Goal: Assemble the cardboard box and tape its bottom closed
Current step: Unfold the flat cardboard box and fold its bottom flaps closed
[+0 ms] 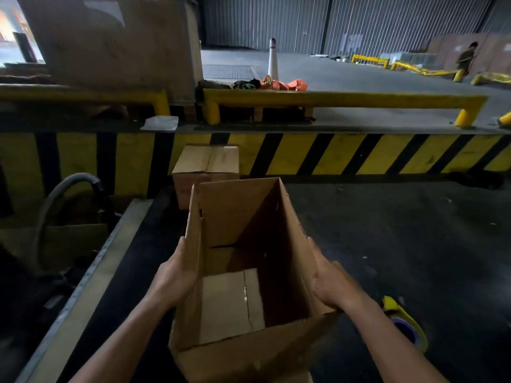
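Centrally, one cardboard box (249, 272): brown corrugated, erected into an open rectangular tube with its mouth toward the camera, top flaps standing out, inner bottom flaps folded shut with a seam and a glossy strip showing along it; held above the dark floor (401, 244) between both hands. Left hand (177, 277) lies flat and pressed against the outside of the left wall, right hand (329, 283) likewise against the right wall, fingers extended, clamping the box rather than curled round an edge. Also: a tape dispenser (406, 322), yellow with a blue roll, on the floor just right of the right forearm; a second closed carton (206, 172) behind the box, against the yellow-and-black striped kerb (359, 153).
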